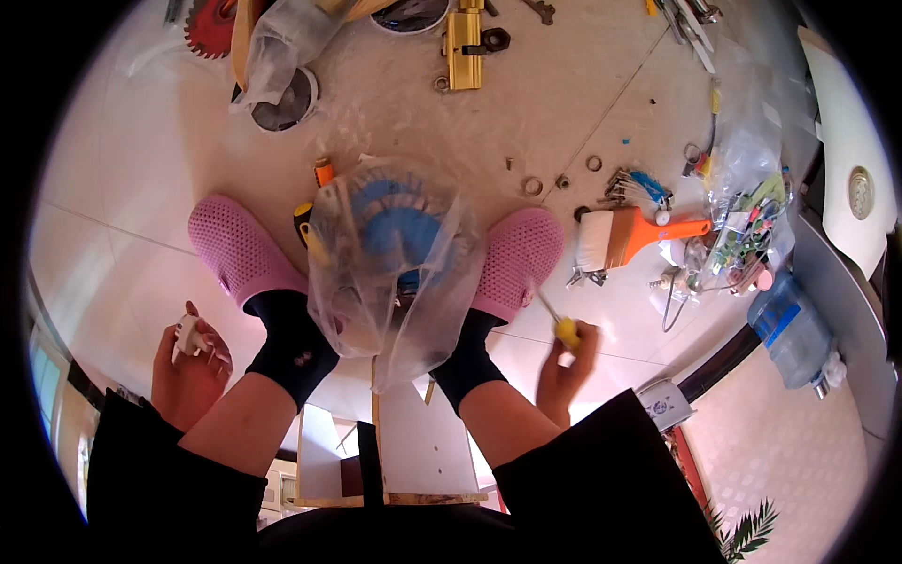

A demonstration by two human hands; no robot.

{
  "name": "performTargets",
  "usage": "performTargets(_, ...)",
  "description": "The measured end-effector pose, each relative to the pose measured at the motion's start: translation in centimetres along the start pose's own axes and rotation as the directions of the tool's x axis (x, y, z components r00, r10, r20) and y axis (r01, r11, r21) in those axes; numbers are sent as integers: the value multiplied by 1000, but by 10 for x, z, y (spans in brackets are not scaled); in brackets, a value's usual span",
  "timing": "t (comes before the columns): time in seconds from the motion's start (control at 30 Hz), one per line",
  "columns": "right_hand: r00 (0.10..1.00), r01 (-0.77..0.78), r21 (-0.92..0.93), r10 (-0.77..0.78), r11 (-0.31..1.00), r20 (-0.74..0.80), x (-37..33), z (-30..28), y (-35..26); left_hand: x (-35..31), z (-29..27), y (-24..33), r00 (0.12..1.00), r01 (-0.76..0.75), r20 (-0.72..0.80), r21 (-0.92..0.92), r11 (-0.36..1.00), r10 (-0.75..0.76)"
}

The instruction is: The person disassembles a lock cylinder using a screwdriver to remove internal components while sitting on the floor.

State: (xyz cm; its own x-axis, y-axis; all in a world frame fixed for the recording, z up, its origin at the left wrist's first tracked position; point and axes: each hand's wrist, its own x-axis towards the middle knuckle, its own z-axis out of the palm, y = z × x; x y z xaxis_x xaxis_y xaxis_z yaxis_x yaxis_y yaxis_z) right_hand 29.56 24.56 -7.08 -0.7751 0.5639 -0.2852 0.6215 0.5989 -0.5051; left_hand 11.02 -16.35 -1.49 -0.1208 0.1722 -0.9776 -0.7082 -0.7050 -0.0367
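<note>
Beside the left clog, my left hand [183,387] is curled around a small white plastic piece [191,336]; its exact kind I cannot make out. On the other side, near the right clog, my right hand [568,374] grips a screwdriver [566,330] by its yellow handle. The thin shaft points up and left toward the clog and is somewhat blurred. Between my feet lies a clear plastic bag [395,301] with a blue, fan-shaped item [399,230] in or under it. An orange-capped tool [323,171] pokes out at the bag's upper left.
Pink clogs [242,242] flank the bag. Rightward lie a paintbrush [648,233], loose metal rings [532,186], a bag of small parts [752,235] and a water jug [791,329]. Far off are a red saw blade [209,28] and a brass-coloured lock cylinder [463,52].
</note>
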Motion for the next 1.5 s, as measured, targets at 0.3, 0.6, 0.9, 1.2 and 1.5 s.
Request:
performTargets(0.3, 994, -111, -24, 111, 994, 19, -14, 11, 22, 4, -4, -1, 999, 0, 33, -5, 1000, 0)
performTargets(0.6, 955, -282, 89, 271, 955, 119, -36, 23, 16, 7, -11, 2, 999, 20, 47, 10, 1000, -20)
performTargets(0.9, 997, -77, -85, 79, 993, 16, -32, 19, 22, 5, -5, -7, 991, -25, 130, -10, 1000, 26)
performTargets(1.2, 989, -113, -5, 113, 994, 98, -15, 18, 13, 8, -1, 7, 996, 22, 92, -48, 999, -17)
performTargets(1.5, 993, -61, -92, 69, 994, 95, 0, 15, 16, 8, 3, 6, 997, 10, 79, -58, 998, -6)
